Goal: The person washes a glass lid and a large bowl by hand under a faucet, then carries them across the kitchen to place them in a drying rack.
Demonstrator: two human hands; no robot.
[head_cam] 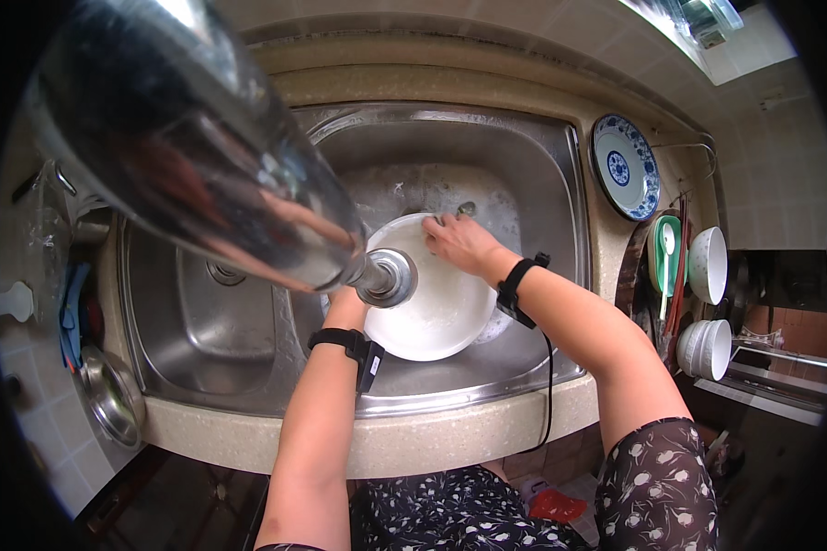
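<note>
A round white dish (pixel 431 310), with a wet-looking inside, is in the larger basin of a steel double sink (pixel 551 186). At its far rim is my right hand (pixel 458 241), fingers bent over the edge. A small dark patch shows between those fingers, too unclear to name. Just beyond them, a small greenish thing (pixel 466 208) lies on the foamy basin floor. My left hand (pixel 344 297) reaches to the dish's left side. The chrome faucet (pixel 200 158) hides most of it, so its fingers cannot be seen. Both wrists wear black straps.
Close to the camera, the faucet and its spout (pixel 389 275) overhang the sink. A blue-and-white plate (pixel 624 169) leans at the right, near white bowls (pixel 708 265) and red chopsticks (pixel 677 303). Blue rubber gloves (pixel 74 313) and a steel bowl (pixel 114 396) are left. A black cable (pixel 550 392) hangs over the counter edge.
</note>
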